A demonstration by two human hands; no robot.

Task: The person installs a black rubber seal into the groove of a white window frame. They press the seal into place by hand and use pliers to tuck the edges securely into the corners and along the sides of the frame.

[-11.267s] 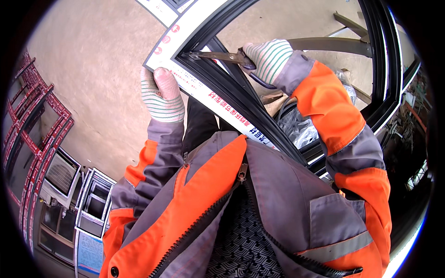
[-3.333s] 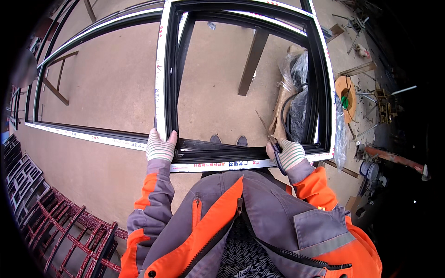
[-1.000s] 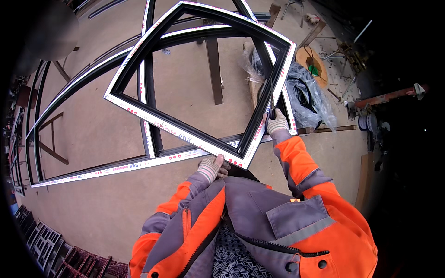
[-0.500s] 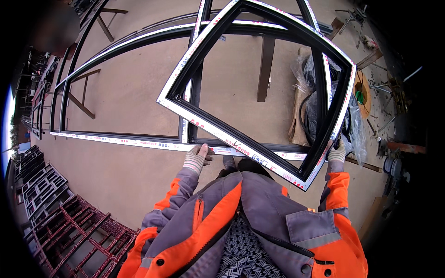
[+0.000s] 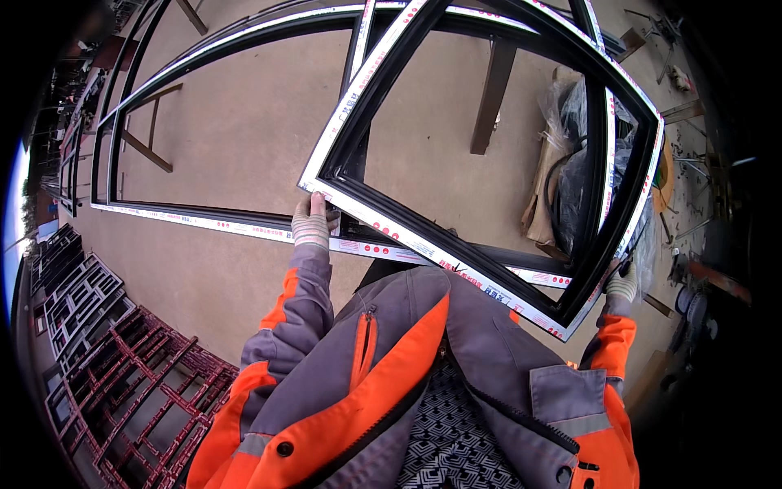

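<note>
A small black window frame (image 5: 456, 265), its face covered with white printed film, lies tilted over a much larger window frame (image 5: 183, 215) of the same make. My left hand (image 5: 312, 222), in a striped knit glove, is closed at the small frame's left corner, thumb on top, right above the large frame's near rail. On the other side, my right hand (image 5: 622, 285), gloved alike, grips the small frame's right side near its lower right corner; some of its fingers are hidden behind the bar. The small frame's near corner reaches close to my jacket.
Brown steel legs (image 5: 493, 98) show through the frames. Clear plastic wrap and brown cardboard (image 5: 544, 200) lie beyond them to the right. Dark red lattice panels (image 5: 151, 375) and grey lattice panels (image 5: 81, 306) sit at the lower left. Tools and scraps clutter the right edge.
My left hand has moved from the large frame's near rail up and left to the small frame's corner. My right hand keeps its grip. The whole view has shifted somewhat.
</note>
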